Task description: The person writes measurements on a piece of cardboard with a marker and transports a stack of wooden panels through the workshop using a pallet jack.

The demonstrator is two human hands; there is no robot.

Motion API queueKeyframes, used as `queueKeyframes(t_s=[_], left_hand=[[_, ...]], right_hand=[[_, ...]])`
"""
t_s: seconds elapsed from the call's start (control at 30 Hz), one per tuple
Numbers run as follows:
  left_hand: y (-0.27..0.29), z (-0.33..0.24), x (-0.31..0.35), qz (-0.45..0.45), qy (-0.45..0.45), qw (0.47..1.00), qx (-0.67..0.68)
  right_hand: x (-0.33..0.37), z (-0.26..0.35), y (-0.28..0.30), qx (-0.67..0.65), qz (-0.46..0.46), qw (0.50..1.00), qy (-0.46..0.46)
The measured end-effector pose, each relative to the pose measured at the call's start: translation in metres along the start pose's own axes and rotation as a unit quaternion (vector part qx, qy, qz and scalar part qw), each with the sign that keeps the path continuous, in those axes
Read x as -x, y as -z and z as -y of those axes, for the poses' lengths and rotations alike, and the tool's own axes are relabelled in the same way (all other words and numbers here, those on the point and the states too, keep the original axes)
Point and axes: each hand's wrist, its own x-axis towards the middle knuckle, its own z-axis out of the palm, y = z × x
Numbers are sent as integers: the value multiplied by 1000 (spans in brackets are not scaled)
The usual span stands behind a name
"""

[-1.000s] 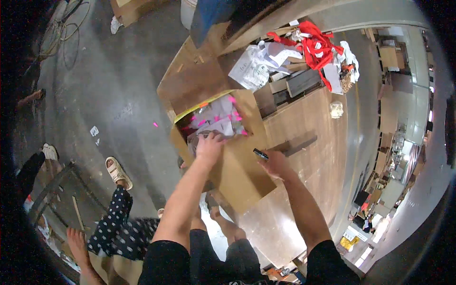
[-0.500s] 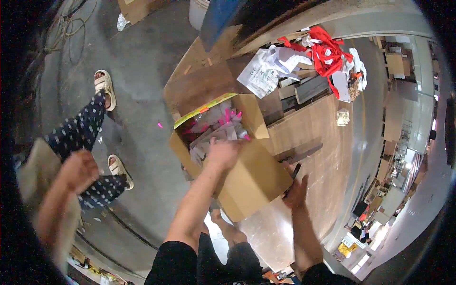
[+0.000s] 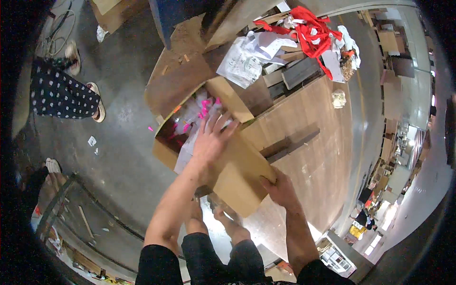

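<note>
A brown cardboard box point(image 3: 240, 173) stands tilted before me with its top open and its flaps spread. Inside are whitish, see-through packed items with bright pink tips point(image 3: 204, 108); their kind is too blurred to tell. My left hand point(image 3: 211, 140) lies over the near rim of the opening, palm down, fingers spread across the contents and the flap. At the box's near right corner, my right hand point(image 3: 283, 189) grips the cardboard, thumb on top and the other fingers hidden beneath.
A wooden board point(image 3: 323, 142) lies under and beyond the box, with a dark strip point(image 3: 290, 142) on it. Red cloth point(image 3: 316, 38), white plastic bags point(image 3: 242, 61) and scrap pieces are heaped behind. Another person's patterned trouser leg point(image 3: 64, 92) is at left. A blue panel point(image 3: 178, 19) stands at the back.
The other person has stepped away to the far left, their hand out of view. My left hand has spread its fingers over the opening. A dark object by my right hand no longer shows.
</note>
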Motion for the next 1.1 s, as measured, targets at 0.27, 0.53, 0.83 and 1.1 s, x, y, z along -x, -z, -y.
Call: queueKeyframes(t_s=[0.27,0.53,0.83,1.1], left_hand=[[-14,43,-68,137,-52,968,-204],[-17,41,-64,151,-22,965,-212],[-2,26,-77,221,2,951,-218],[110,-36,-35,116,59,972,195]], right_hand=[[12,17,-30,19,-21,999,35],[63,11,-51,51,-41,993,102],[139,-17,-9,-468,-235,851,-50],[174,-62,4,-509,-348,777,-127]])
